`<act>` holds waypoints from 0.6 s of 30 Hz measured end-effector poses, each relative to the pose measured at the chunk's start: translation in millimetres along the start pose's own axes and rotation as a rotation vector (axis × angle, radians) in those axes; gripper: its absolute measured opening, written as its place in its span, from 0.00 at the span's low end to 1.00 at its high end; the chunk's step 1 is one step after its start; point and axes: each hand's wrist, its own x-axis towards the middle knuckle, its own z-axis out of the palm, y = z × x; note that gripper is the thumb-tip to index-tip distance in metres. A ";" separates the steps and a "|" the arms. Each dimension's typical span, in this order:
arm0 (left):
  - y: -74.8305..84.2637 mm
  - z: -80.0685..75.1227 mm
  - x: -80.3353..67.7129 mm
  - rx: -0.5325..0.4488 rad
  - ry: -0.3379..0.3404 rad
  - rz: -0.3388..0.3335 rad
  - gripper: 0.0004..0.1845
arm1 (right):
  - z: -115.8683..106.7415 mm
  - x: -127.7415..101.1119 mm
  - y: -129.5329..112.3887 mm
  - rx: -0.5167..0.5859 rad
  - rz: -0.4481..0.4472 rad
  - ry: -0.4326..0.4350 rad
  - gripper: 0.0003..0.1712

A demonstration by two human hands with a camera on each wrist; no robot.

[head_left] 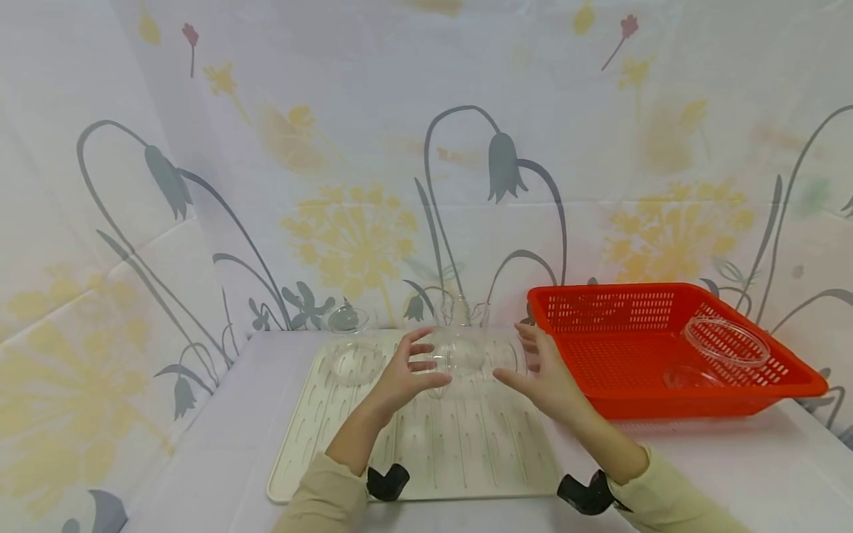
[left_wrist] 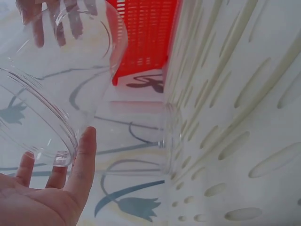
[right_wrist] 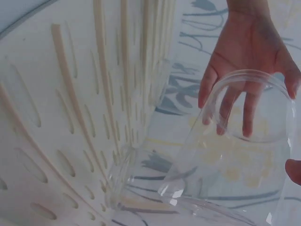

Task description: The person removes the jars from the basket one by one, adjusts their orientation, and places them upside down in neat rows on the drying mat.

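A clear, smooth-walled container (head_left: 466,357) lies sideways between the two hands, above the mat. My left hand (head_left: 401,376) grips its left end; the left wrist view shows that hand's fingers against the ringed rim (left_wrist: 61,123). At the other end my right hand (head_left: 549,381) holds it with thumb and fingers spread around the wall. Through the clear wall, the right fingers (left_wrist: 70,23) show in the left wrist view. Another clear container (left_wrist: 136,141) stands on the pale draining mat (head_left: 413,459) behind the held one.
Left on the mat lies a clear round piece (head_left: 356,364), with another clear round shape (head_left: 348,320) behind it. A red perforated basket (head_left: 666,406) stands at right, holding a clear ring-shaped piece (head_left: 729,363) and a smaller clear piece (head_left: 693,377). A flowered cloth (head_left: 373,148) hangs behind.
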 end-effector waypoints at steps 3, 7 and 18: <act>0.1 -0.8 -0.4 -0.031 0.001 0.005 0.39 | 0.6 -3.7 5.1 0.071 0.040 -0.008 0.45; 0.3 -1.2 0.2 -0.089 0.003 0.019 0.38 | 2.0 -7.4 9.0 0.170 0.100 -0.030 0.43; -0.5 -3.2 -0.9 -0.158 -0.048 0.032 0.37 | 8.2 -9.4 9.3 0.362 0.101 -0.043 0.39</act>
